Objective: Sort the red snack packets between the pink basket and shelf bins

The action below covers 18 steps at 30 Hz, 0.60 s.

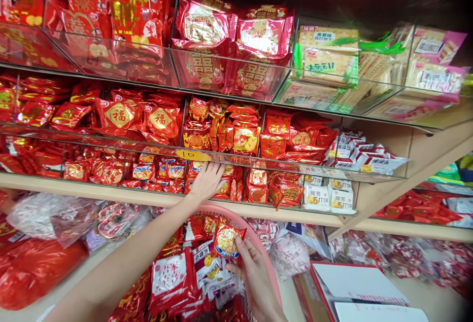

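Note:
My left hand [207,181] reaches to the lowest shelf, its fingers stretched out over small red packets just below a yellow price tag [192,155]. The fingertips lie at the lower edge of the clear shelf front, and nothing shows in them. In my right hand [255,275], a small red biscuit packet [226,241] is pinched between thumb and fingers. It is held over a round pink basket [264,250]. Inside the basket lie a red and white packet [170,275], a white and purple biscuit packet [209,268] and several red ones.
Clear dividers split the shelves into bins of wrapped snacks, with green-edged crackers [327,55] at the upper right. Under the wooden shelf edge [121,189] lie plastic bags [44,218] and a red bag [37,272]. An open carton [358,282] stands at the lower right.

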Available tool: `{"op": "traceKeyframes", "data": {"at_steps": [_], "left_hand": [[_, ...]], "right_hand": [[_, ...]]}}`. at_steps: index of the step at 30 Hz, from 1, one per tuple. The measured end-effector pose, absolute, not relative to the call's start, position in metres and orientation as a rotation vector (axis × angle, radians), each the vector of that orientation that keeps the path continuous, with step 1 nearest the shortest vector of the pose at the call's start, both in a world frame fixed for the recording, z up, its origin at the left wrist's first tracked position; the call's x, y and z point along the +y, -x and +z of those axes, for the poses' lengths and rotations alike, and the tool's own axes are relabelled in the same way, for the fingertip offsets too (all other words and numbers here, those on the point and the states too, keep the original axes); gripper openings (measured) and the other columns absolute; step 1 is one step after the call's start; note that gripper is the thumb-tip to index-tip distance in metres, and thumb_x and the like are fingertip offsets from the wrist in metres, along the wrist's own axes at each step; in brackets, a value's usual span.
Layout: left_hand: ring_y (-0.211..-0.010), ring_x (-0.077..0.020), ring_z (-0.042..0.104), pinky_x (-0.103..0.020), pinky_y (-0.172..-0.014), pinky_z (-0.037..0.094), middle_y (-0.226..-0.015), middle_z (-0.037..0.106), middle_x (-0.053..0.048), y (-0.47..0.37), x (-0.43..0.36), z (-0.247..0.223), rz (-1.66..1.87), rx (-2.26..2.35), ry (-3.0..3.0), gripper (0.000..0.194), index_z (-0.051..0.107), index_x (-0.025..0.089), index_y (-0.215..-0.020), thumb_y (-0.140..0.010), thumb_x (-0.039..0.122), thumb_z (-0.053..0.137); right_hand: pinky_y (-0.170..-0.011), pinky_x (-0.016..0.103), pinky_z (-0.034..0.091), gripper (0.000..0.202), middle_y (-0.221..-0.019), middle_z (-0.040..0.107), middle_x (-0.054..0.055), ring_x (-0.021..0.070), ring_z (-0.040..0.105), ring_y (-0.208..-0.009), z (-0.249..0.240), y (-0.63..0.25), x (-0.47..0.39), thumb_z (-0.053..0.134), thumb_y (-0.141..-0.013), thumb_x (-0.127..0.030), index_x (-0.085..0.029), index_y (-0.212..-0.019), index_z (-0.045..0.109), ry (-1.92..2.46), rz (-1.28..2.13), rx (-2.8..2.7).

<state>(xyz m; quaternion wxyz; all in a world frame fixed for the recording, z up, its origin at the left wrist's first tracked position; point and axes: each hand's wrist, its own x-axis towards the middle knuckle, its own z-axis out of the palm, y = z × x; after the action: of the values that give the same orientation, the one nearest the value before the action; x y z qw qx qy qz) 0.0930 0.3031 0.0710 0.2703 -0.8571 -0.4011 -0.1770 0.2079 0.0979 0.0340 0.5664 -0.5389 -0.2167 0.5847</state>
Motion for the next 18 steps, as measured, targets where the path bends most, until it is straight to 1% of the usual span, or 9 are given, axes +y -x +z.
{"op": "traceKeyframes", "data": {"at_steps": [5, 10, 12, 15, 18], "left_hand": [[-0.108, -0.0305, 0.050, -0.045, -0.098, 0.032, -0.118, 0.056, -0.019, -0.095, 0.308, 0.073, -0.442, -1.047, 2.336, 0.053, 0.039, 0.008, -0.137, -0.093, 0.037, 0.040], [-0.107, -0.0305, 0.050, -0.046, -0.100, 0.030, -0.116, 0.056, -0.018, -0.097, 0.302, 0.072, -0.441, -1.057, 2.325, 0.052, 0.039, 0.006, -0.137, -0.092, 0.033, 0.041], [-0.110, -0.0308, 0.049, -0.046, -0.103, 0.028, -0.117, 0.055, -0.018, -0.097, 0.298, 0.072, -0.450, -1.057, 2.323, 0.052, 0.039, 0.006, -0.137, -0.091, 0.030, 0.042], [-0.117, -0.0306, 0.047, -0.045, -0.106, 0.025, -0.125, 0.052, -0.019, -0.097, 0.295, 0.070, -0.469, -1.049, 2.326, 0.052, 0.036, 0.006, -0.139, -0.090, 0.024, 0.042], [-0.121, -0.0305, 0.045, -0.044, -0.105, 0.028, -0.131, 0.049, -0.020, -0.095, 0.293, 0.065, -0.484, -1.043, 2.332, 0.051, 0.036, 0.007, -0.139, -0.090, 0.020, 0.040]], "right_hand": [[-0.068, 0.026, 0.057, 0.038, -0.108, 0.056, 0.006, 0.0246, 0.043, -0.117, 0.031, -0.208, 0.098, 0.067, -0.071, -0.052, -0.022, -0.095, 0.069, 1.281, 1.371, -0.518], [-0.067, 0.025, 0.057, 0.038, -0.100, 0.059, 0.006, 0.0230, 0.049, -0.108, 0.033, -0.207, 0.098, 0.069, -0.069, -0.051, -0.021, -0.092, 0.070, 1.263, 1.376, -0.502], [-0.066, 0.026, 0.057, 0.037, -0.101, 0.059, 0.006, 0.0227, 0.051, -0.106, 0.033, -0.206, 0.098, 0.070, -0.069, -0.051, -0.021, -0.092, 0.071, 1.260, 1.375, -0.493], [-0.067, 0.026, 0.057, 0.038, -0.106, 0.059, 0.006, 0.0233, 0.050, -0.107, 0.032, -0.206, 0.097, 0.071, -0.068, -0.051, -0.021, -0.092, 0.071, 1.270, 1.360, -0.469], [-0.068, 0.027, 0.058, 0.039, -0.117, 0.055, 0.006, 0.0239, 0.050, -0.110, 0.031, -0.206, 0.096, 0.072, -0.067, -0.049, -0.021, -0.095, 0.070, 1.256, 1.362, -0.444]]}}
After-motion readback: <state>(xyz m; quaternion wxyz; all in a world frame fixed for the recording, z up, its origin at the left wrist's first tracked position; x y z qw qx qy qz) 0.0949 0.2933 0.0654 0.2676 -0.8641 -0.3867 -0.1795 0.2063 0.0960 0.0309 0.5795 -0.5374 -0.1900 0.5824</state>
